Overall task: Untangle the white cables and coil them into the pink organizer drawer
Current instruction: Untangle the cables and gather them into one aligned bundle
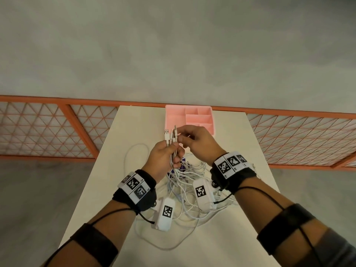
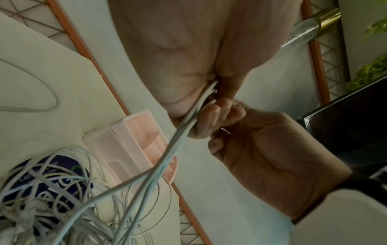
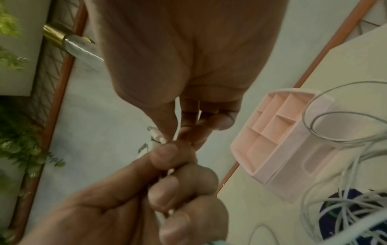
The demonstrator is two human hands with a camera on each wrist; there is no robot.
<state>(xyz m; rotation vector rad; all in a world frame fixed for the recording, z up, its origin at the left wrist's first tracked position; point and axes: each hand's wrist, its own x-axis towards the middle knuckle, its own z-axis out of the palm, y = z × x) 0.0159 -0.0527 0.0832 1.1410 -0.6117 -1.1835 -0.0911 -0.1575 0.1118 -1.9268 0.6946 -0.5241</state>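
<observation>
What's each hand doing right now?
Left hand: grips a bundle of cables.
Right hand: fingers pinch the plug ends of that bundle.

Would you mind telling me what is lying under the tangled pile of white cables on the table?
Under the tangled white cables lies a dark blue printed item with white lettering. The cables cover most of it, so its full shape and wording cannot be made out.
</observation>
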